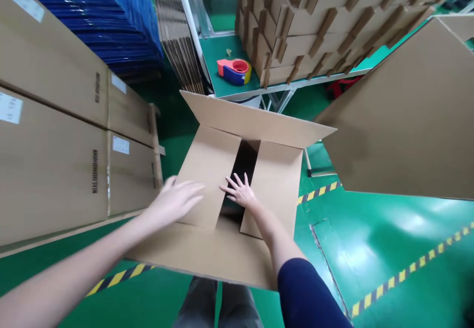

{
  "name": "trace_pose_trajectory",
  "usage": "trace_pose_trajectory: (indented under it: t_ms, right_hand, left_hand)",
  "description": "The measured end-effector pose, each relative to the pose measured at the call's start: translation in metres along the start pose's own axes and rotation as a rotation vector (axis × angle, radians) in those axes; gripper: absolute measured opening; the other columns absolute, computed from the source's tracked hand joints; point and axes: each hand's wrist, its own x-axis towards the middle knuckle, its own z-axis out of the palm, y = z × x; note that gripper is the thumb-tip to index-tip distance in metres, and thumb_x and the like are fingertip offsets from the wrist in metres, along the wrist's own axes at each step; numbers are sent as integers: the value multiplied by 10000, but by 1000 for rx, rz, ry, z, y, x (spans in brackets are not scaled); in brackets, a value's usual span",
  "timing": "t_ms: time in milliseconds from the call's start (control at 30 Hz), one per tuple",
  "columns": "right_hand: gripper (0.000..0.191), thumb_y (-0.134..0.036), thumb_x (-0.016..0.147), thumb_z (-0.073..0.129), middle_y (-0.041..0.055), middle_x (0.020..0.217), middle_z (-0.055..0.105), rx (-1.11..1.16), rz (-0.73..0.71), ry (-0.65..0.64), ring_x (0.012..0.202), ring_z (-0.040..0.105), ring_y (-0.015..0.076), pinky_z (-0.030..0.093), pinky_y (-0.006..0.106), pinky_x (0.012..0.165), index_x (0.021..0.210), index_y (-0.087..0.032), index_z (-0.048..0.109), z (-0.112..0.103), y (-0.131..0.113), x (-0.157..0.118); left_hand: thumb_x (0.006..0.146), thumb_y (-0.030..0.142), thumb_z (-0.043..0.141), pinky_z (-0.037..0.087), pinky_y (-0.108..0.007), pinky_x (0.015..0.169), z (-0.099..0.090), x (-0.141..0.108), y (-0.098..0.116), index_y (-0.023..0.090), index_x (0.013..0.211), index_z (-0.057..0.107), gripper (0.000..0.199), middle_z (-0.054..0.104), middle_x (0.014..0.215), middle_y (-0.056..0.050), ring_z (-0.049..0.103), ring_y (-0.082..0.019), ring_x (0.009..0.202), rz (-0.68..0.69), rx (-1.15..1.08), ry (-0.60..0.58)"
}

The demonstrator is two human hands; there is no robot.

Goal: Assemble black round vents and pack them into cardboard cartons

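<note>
A large cardboard box (213,167) stands in front of me. Its two side flaps are folded inward, with a dark gap between them, while the far flap (259,123) and the near flap (207,249) stick outward. My left hand (177,199), slightly blurred, is over the left side flap with its fingers stretched out; whether it touches the cardboard I cannot tell. Over the gap, beside the edge of the right side flap (279,180), my right hand (240,190) has its fingers spread and holds nothing.
Stacked sealed cartons (55,160) on a pallet rise at left, near blue bundled sheets (122,21). A tape dispenser (235,71) and stacked cardboard trays (296,31) rest on a green bench. Another big cardboard box (407,120) is at right. Striped tape (411,268) marks the green floor.
</note>
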Motion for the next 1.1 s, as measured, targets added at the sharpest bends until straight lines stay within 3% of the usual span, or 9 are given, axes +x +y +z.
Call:
trace_pose_trajectory:
  t_ms: [100,200,300,400,467,600,800,933,1100]
  right_hand:
    - [590,-441,1013,575,48,1718,265,23,6,-19,1589,168,380,53,746,1217,1575,-428,392,1,-13,-3]
    - [558,-410,967,644,69,1676,366,52,-33,-57,1571,228,377,56,711,1237,1510,-359,522,-39,-22,2]
    - [514,-372,958,626,53,1637,434,39,-208,139,1568,237,338,44,637,1268,1467,-319,579,-142,6,8]
    - [557,-374,1030,461,188,1650,359,-83,287,733,1582,140,369,-18,705,1211,1541,-151,472,-260,71,4]
    - [590,-402,1053,387,297,1539,463,-106,545,751,1528,260,417,89,731,1181,1496,-25,487,-297,108,-7]
    - [527,-345,1009,419,299,1334,625,-63,537,416,1295,557,405,343,629,1126,1436,-66,551,-226,98,-60]
    - [759,-467,1013,324,293,1660,276,62,522,212,1577,189,416,149,666,1242,1621,-20,242,-56,24,-122]
    - [826,-522,1012,332,272,1698,178,54,516,236,1609,61,380,77,654,1265,1642,-15,164,-34,29,-117]
    - [687,-473,1003,413,284,1591,419,6,580,96,1543,299,415,191,665,1245,1550,-58,431,-42,25,-115]
  left_hand:
    - [739,437,506,392,-706,1053,-3,-124,-9,659,1444,455,741,630,1404,137,445,-386,1453,-46,32,474]
    - [762,364,556,313,-727,1138,60,-161,-15,550,1289,676,572,712,1301,5,559,-412,1334,79,-11,276]
    - [886,338,512,274,-695,1205,127,-76,-1,322,1083,757,315,719,1270,-88,511,-381,1392,67,-23,245]
    - [1012,289,405,105,-724,1244,166,42,19,235,1145,705,332,661,1364,-124,419,-360,1467,46,-32,236]
    - [1014,292,454,179,-673,1253,187,91,21,189,1304,631,356,512,1528,-177,356,-366,1505,52,-64,181]
    - [980,358,584,271,-623,1240,227,93,8,153,1276,607,361,508,1433,-247,375,-383,1481,-70,-131,280]
    - [1028,328,456,264,-604,1243,230,49,5,173,1278,616,335,573,1371,-232,411,-346,1467,-167,-97,401]
    - [1046,340,386,149,-576,1293,204,84,13,113,1552,422,556,367,1638,-203,207,-331,1581,-95,-5,229]
    - [1035,403,418,170,-460,1306,203,121,14,-31,1592,308,715,250,1671,-243,183,-318,1587,-116,67,65]
